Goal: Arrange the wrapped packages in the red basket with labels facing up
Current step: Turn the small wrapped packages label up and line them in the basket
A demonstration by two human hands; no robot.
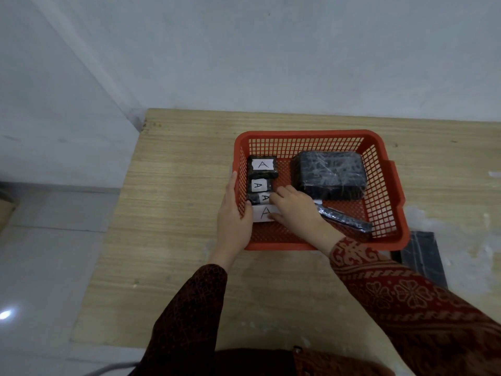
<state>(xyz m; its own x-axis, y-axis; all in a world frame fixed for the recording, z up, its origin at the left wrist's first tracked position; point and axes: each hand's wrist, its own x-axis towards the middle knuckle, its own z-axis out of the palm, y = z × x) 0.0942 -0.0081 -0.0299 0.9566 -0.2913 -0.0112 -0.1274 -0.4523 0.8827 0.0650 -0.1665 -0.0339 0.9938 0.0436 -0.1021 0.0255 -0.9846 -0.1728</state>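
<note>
A red mesh basket [379,185] sits on the wooden table. Along its left wall lies a column of small black wrapped packages with white "A" labels facing up: one at the back [262,166], one behind my fingers [259,185], a third [257,198] and a long one at the front [264,213]. My right hand [295,210] rests inside the basket, gripping the long labelled package. My left hand [234,215] grips the basket's left wall from outside. A large black wrapped package [329,177] lies at the back right with no label showing. A thin black package [349,219] lies at the front right.
The wooden table [176,213] stands against a white wall, its left edge beside a tiled floor. A flat black item [423,256] lies on the table just right of the basket's front corner.
</note>
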